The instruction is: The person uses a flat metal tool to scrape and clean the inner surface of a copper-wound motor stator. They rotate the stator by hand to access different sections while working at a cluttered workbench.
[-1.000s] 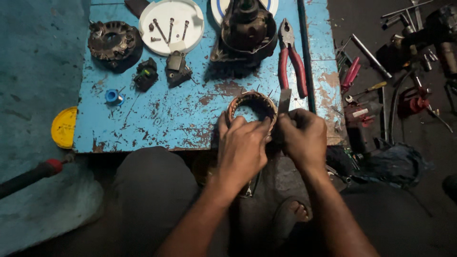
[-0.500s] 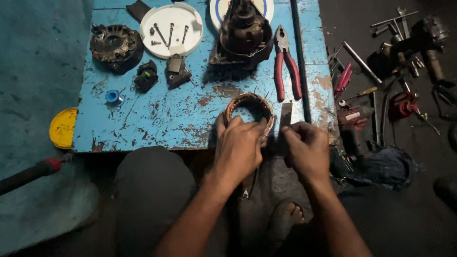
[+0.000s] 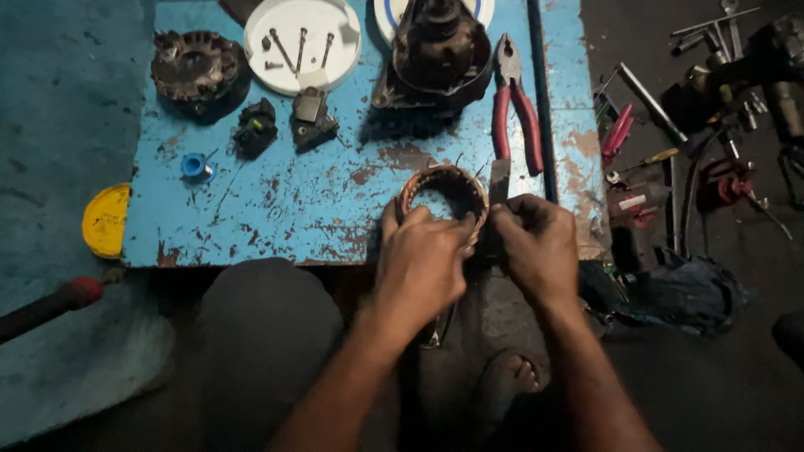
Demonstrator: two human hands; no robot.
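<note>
Head view: left hand [image 3: 423,264] closed round near rim of ring-shaped copper-wound stator [image 3: 444,197], held at near edge of blue bench [image 3: 276,213]. Right hand [image 3: 536,247] pinched shut on stator's right side, beside flat metal blade [image 3: 499,180]; whether fingers grip blade, cannot tell. Red pliers [image 3: 515,113] lie just beyond. Step judged: working at winding on rim. Next move likely needs steady left-hand hold, fine fingertip pull.

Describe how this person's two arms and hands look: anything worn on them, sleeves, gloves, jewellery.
Both forearms are bare up to the bottom edge of the picture; no sleeve shows. The left hand and the right hand wear no gloves. No watch, bracelet or ring can be made out, though the light is dim. The fingers look smudged dark, perhaps with grime, but the shadow makes that uncertain.
</note>
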